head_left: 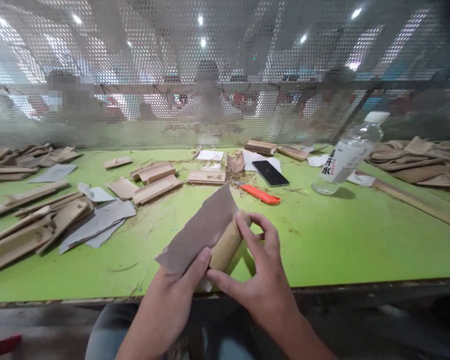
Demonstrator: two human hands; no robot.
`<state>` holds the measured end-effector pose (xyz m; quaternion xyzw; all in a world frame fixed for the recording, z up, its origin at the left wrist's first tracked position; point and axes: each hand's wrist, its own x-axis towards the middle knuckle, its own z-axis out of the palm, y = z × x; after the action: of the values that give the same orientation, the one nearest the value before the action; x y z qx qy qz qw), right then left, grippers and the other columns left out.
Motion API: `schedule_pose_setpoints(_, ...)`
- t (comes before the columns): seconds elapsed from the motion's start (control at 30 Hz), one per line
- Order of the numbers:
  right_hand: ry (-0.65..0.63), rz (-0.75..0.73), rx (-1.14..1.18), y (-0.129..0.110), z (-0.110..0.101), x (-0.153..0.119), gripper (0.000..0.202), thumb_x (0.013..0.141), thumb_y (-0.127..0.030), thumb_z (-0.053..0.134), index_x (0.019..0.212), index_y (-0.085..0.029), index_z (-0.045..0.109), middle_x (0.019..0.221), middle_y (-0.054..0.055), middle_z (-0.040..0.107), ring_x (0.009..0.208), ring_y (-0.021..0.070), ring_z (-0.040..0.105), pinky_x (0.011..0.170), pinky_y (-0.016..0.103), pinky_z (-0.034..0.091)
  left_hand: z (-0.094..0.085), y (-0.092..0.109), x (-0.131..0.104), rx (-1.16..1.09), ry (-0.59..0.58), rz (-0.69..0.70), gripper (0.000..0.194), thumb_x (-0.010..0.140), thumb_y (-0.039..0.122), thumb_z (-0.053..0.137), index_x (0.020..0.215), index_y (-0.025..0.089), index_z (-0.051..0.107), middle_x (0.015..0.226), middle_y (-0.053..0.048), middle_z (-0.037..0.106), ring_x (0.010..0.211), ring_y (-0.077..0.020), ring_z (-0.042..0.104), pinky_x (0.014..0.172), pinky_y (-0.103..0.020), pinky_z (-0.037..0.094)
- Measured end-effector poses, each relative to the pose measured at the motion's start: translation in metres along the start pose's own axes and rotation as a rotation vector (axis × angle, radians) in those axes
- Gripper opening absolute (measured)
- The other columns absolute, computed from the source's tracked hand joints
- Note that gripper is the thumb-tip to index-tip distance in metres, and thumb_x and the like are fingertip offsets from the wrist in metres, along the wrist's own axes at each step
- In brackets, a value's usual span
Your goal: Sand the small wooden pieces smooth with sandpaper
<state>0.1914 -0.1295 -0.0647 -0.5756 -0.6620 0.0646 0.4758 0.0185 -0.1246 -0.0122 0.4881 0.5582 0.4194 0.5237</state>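
My left hand pinches the lower edge of a brownish-grey sheet of sandpaper, thumb on top and most fingers hidden underneath. The sheet has torn edges and lies tilted up to the left. Against its right side is a short, rounded bamboo piece, pale tan. My right hand grips this piece, fingertips at its upper end and thumb at its lower end. Just beyond the hands, an orange utility knife rests on the green table.
Carved bamboo pieces and grey paper sheets lie left and ahead. A black phone sits on white paper. A water bottle leans at right, near a bamboo pile. A perforated screen stands behind the table.
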Motion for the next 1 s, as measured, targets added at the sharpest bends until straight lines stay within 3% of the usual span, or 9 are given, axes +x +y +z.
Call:
schedule_pose_setpoints(0.17, 0.014, 0.126, 0.028, 0.001, -0.001, 0.003, 0.09, 0.08, -0.064, 0.079, 0.157, -0.034, 0.045, 0.156, 0.015, 0.036, 0.144, 0.0405, 0.043, 0.113, 0.064, 0.043, -0.012, -0.005, -0.013, 0.061, 0.074, -0.019, 0.043, 0.075, 0.061, 0.083, 0.093, 0.022, 0.083, 0.109, -0.01, 0.081, 0.125, -0.0368, 0.062, 0.118, -0.041, 0.037)
schedule_pose_setpoints(0.3, -0.009, 0.037, 0.039, 0.002, 0.001, 0.002, 0.084, 0.081, -0.065, 0.079, 0.152, -0.03, 0.052, 0.154, 0.016, 0.037, 0.144, 0.0404, 0.043, 0.113, 0.063, 0.044, -0.003, -0.001, -0.004, -0.09, 0.01, -0.026, 0.038, 0.08, 0.056, 0.081, 0.094, 0.021, 0.081, 0.1, -0.008, 0.081, 0.11, -0.0315, 0.069, 0.107, -0.037, 0.046)
schedule_pose_setpoints(0.43, -0.115, -0.059, 0.025, 0.001, -0.001, 0.001, 0.084, 0.078, -0.064, 0.081, 0.149, -0.027, 0.056, 0.155, 0.018, 0.036, 0.143, 0.042, 0.044, 0.113, 0.061, 0.046, 0.01, 0.002, 0.013, -0.265, -0.074, -0.104, 0.035, 0.078, 0.051, 0.084, 0.088, 0.018, 0.08, 0.088, -0.006, 0.08, 0.089, -0.026, 0.072, 0.087, -0.033, 0.054)
schedule_pose_setpoints(0.53, -0.191, -0.119, -0.013, -0.002, -0.003, 0.0, 0.082, 0.077, -0.061, 0.084, 0.148, -0.03, 0.056, 0.157, 0.017, 0.033, 0.144, 0.043, 0.041, 0.114, 0.064, 0.044, 0.018, 0.006, 0.023, -0.37, -0.055, -0.156, 0.038, 0.074, 0.052, 0.087, 0.084, 0.016, 0.079, 0.077, -0.005, 0.078, 0.073, -0.022, 0.071, 0.072, -0.029, 0.054)
schedule_pose_setpoints(0.77, -0.272, -0.237, 0.032, -0.007, -0.008, 0.004, 0.094, 0.077, -0.052, 0.087, 0.158, -0.031, 0.044, 0.155, 0.016, 0.032, 0.145, 0.0404, 0.04, 0.115, 0.061, 0.045, 0.026, 0.016, 0.032, -0.389, -0.019, -0.221, 0.033, 0.074, 0.046, 0.088, 0.082, 0.017, 0.078, 0.049, 0.003, 0.063, 0.049, -0.0166, 0.06, 0.06, -0.027, 0.051)
schedule_pose_setpoints(0.87, -0.294, -0.169, 0.073, -0.007, -0.009, 0.004, 0.094, 0.074, -0.05, 0.09, 0.156, -0.034, 0.048, 0.153, 0.014, 0.035, 0.142, 0.0389, 0.043, 0.115, 0.058, 0.046, 0.025, 0.012, 0.028, -0.382, -0.035, -0.18, 0.036, 0.076, 0.048, 0.087, 0.089, 0.016, 0.081, 0.058, -0.001, 0.071, 0.056, -0.0187, 0.066, 0.063, -0.028, 0.052)
schedule_pose_setpoints(1.0, -0.193, -0.007, 0.146, -0.004, -0.007, 0.003, 0.083, 0.076, -0.051, 0.086, 0.15, -0.029, 0.055, 0.154, 0.014, 0.034, 0.14, 0.0372, 0.046, 0.114, 0.055, 0.047, 0.019, 0.004, 0.015, -0.432, -0.115, -0.137, 0.041, 0.079, 0.046, 0.085, 0.107, 0.016, 0.081, 0.101, -0.009, 0.082, 0.096, -0.0276, 0.075, 0.08, -0.031, 0.057)
